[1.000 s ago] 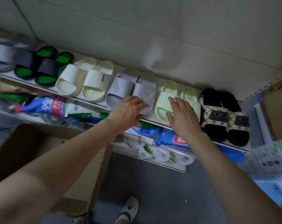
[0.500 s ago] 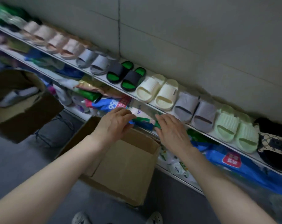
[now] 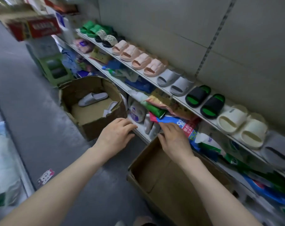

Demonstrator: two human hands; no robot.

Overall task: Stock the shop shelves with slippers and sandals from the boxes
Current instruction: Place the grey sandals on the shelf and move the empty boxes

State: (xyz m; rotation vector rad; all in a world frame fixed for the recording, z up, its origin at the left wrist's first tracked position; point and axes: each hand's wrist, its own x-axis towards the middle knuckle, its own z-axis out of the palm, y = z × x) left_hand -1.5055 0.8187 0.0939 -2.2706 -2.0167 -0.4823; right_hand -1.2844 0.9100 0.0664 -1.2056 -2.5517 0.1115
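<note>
A long white top shelf (image 3: 179, 98) runs along the wall from far left to near right. Lined up on it, far to near, are:

- green plastic slides (image 3: 89, 28)
- black sandals with glittery straps (image 3: 106, 39)
- two pairs of pink foam slides (image 3: 138, 58)
- grey slides (image 3: 174, 79)
- black slides with green footbeds (image 3: 205, 101)
- cream ribbed slides (image 3: 241, 126)

A small shop aisle. A long wall shelf (image 3: 176, 95) displays paired slippers (image 3: 205, 101) above packaged goods (image 3: 156, 110). Cardboard boxes (image 3: 92, 124) sit on the floor.
</note>
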